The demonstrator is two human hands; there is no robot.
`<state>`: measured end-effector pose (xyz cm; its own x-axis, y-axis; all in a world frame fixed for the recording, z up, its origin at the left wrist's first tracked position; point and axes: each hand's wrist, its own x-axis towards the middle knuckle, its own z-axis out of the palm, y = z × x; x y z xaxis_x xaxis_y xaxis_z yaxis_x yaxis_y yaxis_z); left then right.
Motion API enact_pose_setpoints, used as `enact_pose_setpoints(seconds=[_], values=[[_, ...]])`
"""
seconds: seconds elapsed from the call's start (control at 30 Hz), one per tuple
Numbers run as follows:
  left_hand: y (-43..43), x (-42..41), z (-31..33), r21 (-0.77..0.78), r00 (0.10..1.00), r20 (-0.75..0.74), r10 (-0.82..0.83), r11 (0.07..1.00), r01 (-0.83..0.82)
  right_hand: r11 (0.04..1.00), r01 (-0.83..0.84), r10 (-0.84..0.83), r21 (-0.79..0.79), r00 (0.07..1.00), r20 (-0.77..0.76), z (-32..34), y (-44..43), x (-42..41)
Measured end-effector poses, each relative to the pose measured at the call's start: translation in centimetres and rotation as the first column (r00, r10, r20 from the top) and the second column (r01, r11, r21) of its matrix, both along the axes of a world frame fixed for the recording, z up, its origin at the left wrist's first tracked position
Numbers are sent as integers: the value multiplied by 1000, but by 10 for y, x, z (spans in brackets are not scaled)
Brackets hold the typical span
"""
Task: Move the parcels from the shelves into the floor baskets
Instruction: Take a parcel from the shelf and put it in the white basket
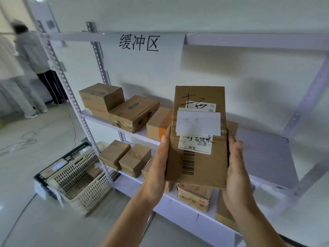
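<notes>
Upright cardboard parcel [204,168] gripped between left hand [158,168] and right hand [236,168], thumbs along its sides.

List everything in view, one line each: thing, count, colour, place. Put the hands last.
held parcel: one, brown cardboard with white labels, upright in front of the shelving
middle-shelf parcels: at least three, brown, left part of the middle shelf
lower-shelf parcels: at least four, brown, along the lower shelf
shelving: one unit, white, against the wall
baskets: two, one cream and one dark behind it, on the floor left of the shelving
wall sign: one, black characters, above the shelves
cables: several, pale, on the floor at left
people: two, blurred, far left
left hand: holds the held parcel's left edge
right hand: holds its right edge
</notes>
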<state>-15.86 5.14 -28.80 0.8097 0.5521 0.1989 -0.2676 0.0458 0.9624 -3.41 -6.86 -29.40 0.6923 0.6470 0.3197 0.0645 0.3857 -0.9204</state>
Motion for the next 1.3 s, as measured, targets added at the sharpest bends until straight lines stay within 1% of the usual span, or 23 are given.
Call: enact_pose_setpoints(seconds=[0.1, 0.2, 0.3, 0.43, 0.53, 0.63, 0.83, 1.0, 1.1, 1.2, 1.3], values=[[30, -56, -9, -6, 997, -35, 72, 997, -73, 998, -36, 36, -41, 999, -16, -6, 37, -51], [60, -117, -18, -50, 994, -56, 95, 994, -98, 990, -99, 95, -96, 994, -49, -14, 78, -106], [86, -171, -27, -96, 986, -96, 138, 984, -147, 978, -163, 159, -126, 986, -44, -23, 113, -157], [116, -230, -40, -124, 965, -120, 233, 961, -248, 960, -233, 219, -157, 971, -101, -43, 158, -204], [140, -266, -56, -154, 948, -139, 286, 940, -306, 930, -304, 288, -207, 952, -107, -59, 191, -233], [163, -293, -72, -164, 915, -184, 360, 906, -390, 898, -361, 333, -253, 932, -146, -74, 222, -254], [223, -333, -109, -211, 866, -264, 425, 850, -482, 835, -457, 409, -307, 888, -210, -116, 293, -287], [312, -363, -140, -227, 819, -363, 445, 810, -541, 782, -499, 420, -374, 865, -275, -157, 389, -315], [376, -377, -158, -258, 808, -416, 418, 797, -546, 760, -540, 441, -361, 837, -324, -177, 452, -328], [440, -389, -170, -299, 803, -466, 371, 788, -538, 726, -581, 423, -367, 799, -428, -188, 513, -338], [495, -404, -183, -297, 779, -512, 362, 776, -556, 694, -614, 422, -377, 770, -479, -197, 559, -348]])
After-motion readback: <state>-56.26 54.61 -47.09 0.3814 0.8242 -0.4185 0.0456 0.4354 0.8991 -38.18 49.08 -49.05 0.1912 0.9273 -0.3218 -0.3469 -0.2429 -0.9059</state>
